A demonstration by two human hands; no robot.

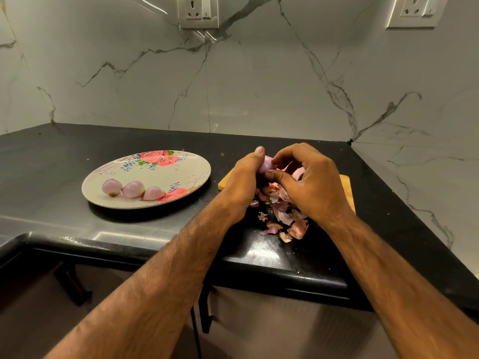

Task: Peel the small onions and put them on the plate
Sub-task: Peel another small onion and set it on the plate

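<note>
**A:** What do we see at the centre of the view?

**B:** We see a small onion (268,165), pale purple, held above the tabletop (64,156) between both hands. The left hand (246,174) curls its fingers round the onion from the left, with the thumb raised. The right hand (311,182) pinches it from the right between thumb and fingertips.

**A:** And where do we find the finished ones?

**B:** We count three peeled onions (133,189) lying in a row on the near part of the flowered plate (160,177). The plate sits on the tabletop to the left of the hands.

**A:** What lies beneath the hands?

**B:** We note a heap of loose skins (282,216) on the dark tabletop, at the near edge of a wooden board (346,187). The board's corners show on either side of the hands.
</note>
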